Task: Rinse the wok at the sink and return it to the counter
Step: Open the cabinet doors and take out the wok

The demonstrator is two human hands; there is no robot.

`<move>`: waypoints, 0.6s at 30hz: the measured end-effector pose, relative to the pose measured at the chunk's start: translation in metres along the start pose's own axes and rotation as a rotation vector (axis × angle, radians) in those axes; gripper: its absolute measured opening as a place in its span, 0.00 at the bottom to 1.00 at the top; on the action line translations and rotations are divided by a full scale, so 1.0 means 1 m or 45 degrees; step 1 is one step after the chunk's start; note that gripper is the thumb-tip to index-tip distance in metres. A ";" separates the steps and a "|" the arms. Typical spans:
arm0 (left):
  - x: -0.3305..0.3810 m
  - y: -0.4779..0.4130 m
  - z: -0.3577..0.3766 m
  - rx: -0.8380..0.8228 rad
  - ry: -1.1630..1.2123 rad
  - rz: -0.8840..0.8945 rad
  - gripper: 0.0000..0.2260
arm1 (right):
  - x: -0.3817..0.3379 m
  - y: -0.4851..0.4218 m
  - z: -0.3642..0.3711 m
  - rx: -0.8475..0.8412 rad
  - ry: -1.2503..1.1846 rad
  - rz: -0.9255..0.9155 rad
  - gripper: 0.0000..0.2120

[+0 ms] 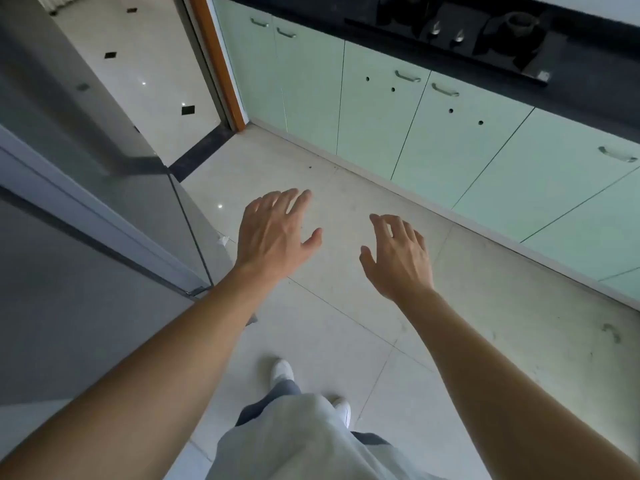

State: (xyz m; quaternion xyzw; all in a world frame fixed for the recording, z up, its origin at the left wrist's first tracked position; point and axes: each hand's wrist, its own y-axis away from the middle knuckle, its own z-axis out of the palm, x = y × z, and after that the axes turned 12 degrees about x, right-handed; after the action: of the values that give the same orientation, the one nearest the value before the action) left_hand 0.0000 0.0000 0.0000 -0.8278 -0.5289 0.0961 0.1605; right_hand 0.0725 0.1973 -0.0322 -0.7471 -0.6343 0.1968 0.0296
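Observation:
Neither a wok nor a sink shows in the head view. My left hand (273, 233) and my right hand (398, 258) are both stretched out in front of me above the pale floor tiles, fingers spread, holding nothing. The dark counter (595, 95) runs along the top right, with a black gas hob (457, 32) set into it; two knobs and a burner are visible on the hob.
Mint-green cabinet doors (381, 109) with metal handles line the space under the counter. A grey glossy appliance or door (69, 188) stands close on my left. A doorway with an orange-brown frame (218, 60) opens at the top left. My feet in white shoes (282, 372) are below.

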 end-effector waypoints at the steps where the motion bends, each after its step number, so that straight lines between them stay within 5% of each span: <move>1: -0.001 -0.003 0.001 -0.027 0.007 -0.004 0.29 | 0.002 -0.004 0.000 0.000 -0.013 -0.007 0.24; 18: -0.084 -0.141 0.085 -0.061 0.011 -0.085 0.29 | -0.022 -0.173 0.071 -0.091 0.082 -0.067 0.25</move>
State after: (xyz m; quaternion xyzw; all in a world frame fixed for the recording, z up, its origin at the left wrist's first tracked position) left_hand -0.1825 -0.0075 -0.0284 -0.8138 -0.5575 0.0745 0.1460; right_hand -0.1155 0.1954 -0.0411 -0.7365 -0.6592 0.1490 0.0284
